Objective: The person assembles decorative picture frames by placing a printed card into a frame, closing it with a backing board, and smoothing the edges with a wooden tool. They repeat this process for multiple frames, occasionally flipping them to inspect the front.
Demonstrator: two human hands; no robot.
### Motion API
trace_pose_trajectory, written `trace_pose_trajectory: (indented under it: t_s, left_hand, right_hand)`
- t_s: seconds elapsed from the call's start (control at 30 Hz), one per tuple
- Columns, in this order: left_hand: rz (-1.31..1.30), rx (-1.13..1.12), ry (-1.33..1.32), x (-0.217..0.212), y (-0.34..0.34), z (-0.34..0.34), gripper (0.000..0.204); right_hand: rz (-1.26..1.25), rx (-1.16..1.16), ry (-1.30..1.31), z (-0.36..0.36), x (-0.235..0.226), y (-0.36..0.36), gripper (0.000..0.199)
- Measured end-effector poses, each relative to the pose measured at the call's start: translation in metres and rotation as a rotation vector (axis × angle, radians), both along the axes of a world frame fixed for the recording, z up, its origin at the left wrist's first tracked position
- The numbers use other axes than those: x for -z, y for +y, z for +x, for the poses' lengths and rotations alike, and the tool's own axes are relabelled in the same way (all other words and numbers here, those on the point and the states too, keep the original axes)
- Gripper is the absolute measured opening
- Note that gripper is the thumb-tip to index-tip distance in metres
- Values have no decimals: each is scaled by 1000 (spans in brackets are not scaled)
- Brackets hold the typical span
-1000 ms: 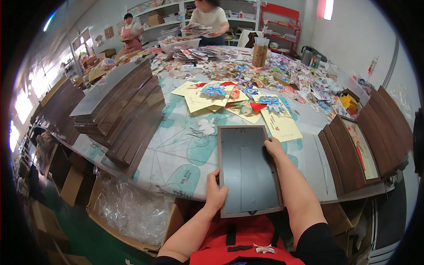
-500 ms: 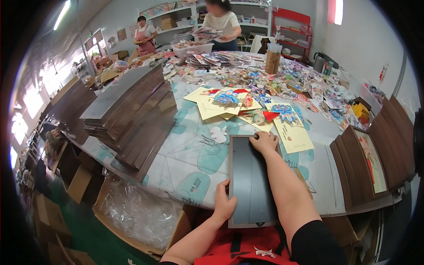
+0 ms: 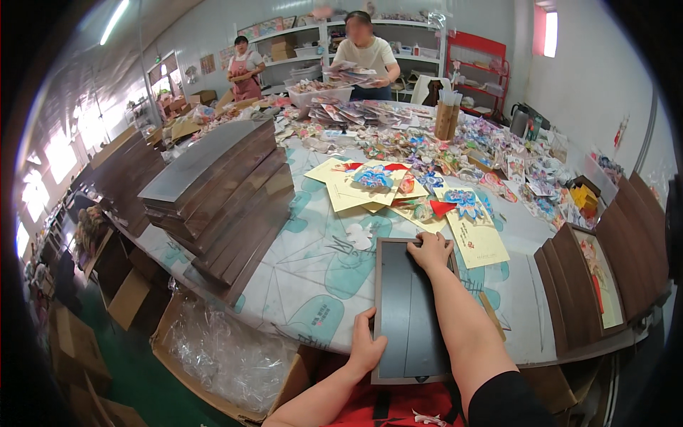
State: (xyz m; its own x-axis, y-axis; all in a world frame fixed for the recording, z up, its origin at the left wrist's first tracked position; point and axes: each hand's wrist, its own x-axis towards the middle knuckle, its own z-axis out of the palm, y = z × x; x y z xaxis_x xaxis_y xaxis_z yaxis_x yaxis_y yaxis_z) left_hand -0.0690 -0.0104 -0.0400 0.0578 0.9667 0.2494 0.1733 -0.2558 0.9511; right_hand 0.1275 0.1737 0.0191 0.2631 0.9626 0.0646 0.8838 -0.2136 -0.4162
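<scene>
A dark rectangular frame [image 3: 409, 306] with a brown border lies flat on the table's near edge, long side pointing away from me. My left hand [image 3: 366, 349] grips its lower left edge. My right hand [image 3: 429, 249] holds the far end, my forearm lying across the frame's right side. Just beyond it are yellow cards [image 3: 473, 231] carrying colourful paper decorations.
Tall stacks of dark frames [image 3: 220, 192] stand at the left, more frames [image 3: 590, 285] lean at the right. The patterned tablecloth [image 3: 313, 263] is littered with paper cut-outs. Two people [image 3: 366, 53] work at the far end. A cardboard box with plastic film [image 3: 220, 349] sits below.
The frame has been pushed farther onto the table, away from me. My right hand stays on its far end and my left hand on its lower left edge.
</scene>
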Motion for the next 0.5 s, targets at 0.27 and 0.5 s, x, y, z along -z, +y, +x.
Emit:
trace_pose_trajectory:
  t_s: [0.27,0.5]
  left_hand:
    - [59,-23,45,1,0,-2,58]
    - [69,-12,58,3,1,0,60]
  right_hand:
    - [120,-671,-186,-35,11,-62,66]
    - [235,-728,-269,-30,18,-84,52]
